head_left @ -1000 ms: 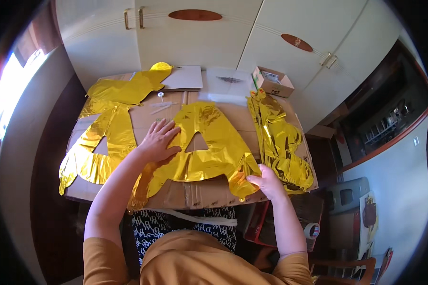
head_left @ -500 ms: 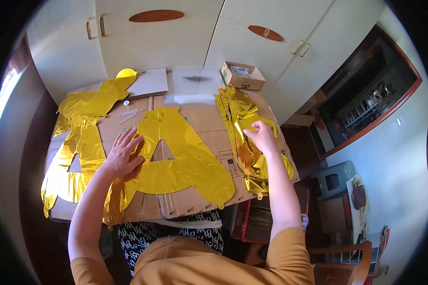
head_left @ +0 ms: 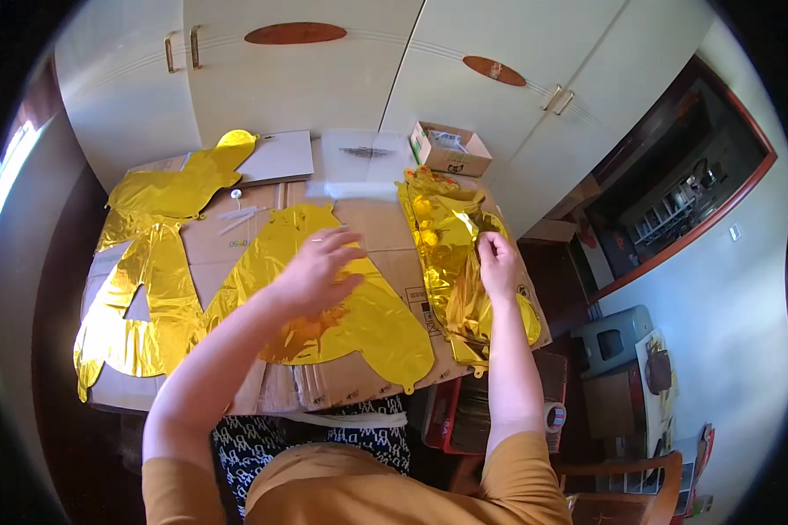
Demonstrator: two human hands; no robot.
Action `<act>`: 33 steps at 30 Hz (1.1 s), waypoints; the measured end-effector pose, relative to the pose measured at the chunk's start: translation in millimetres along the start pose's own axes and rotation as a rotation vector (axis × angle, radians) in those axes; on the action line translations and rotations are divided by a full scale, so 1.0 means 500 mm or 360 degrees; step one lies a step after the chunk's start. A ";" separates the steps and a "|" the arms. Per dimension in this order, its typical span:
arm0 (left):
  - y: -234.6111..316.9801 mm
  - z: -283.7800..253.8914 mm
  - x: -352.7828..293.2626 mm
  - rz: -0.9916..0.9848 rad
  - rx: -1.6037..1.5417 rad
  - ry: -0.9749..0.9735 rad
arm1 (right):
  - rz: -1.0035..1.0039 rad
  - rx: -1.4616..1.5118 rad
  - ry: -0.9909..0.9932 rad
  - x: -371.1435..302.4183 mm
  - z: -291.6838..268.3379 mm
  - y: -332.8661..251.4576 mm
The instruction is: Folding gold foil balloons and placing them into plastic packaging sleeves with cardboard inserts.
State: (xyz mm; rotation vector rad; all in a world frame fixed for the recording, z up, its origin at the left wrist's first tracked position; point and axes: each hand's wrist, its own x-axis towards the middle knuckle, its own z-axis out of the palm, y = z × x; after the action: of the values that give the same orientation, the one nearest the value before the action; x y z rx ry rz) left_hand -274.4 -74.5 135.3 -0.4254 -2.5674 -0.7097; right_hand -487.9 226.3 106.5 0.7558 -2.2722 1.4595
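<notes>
A flat gold foil balloon shaped like a letter A (head_left: 368, 315) lies in the middle of the cardboard-covered table. Above it hovers my left hand (head_left: 320, 273), fingers spread and holding nothing. At the right, my right hand (head_left: 499, 262) pinches the edge of a crumpled gold foil balloon (head_left: 451, 280) from a bunched pile and lifts it a little. Another flat A-shaped gold balloon (head_left: 168, 280) lies at the left, and a further gold foil balloon (head_left: 162, 192) is spread behind it.
Cardboard (head_left: 381, 234) covers the tabletop. Along the back lie a white board (head_left: 276, 157) and a clear plastic bag (head_left: 350, 162), beside a small open carton (head_left: 453, 150). Thin clear sticks (head_left: 239, 217) lie near the left. A red crate (head_left: 451, 416) stands below the right edge.
My left hand has lifted off the middle balloon and swung right over it. My right hand has come down and taken hold of the crumpled gold foil balloon on the right.
</notes>
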 end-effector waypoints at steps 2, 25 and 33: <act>0.022 0.071 0.067 0.0015 -0.0138 0.0022 | -0.0051 0.0096 0.0015 0.004 -0.008 -0.063; 0.116 0.225 0.118 -0.0143 0.0470 -0.0699 | -0.0316 0.0643 0.1178 0.027 -0.428 -0.363; 0.129 0.224 0.052 -0.0174 0.0473 -0.0190 | -0.0718 0.0017 0.0189 0.129 -0.073 -0.553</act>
State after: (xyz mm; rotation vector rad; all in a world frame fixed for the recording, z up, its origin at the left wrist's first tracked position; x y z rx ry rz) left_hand -307.8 43.8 87.9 -0.2381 -2.7682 -0.3369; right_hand -374.7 151.4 358.6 1.0697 -1.8500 1.2631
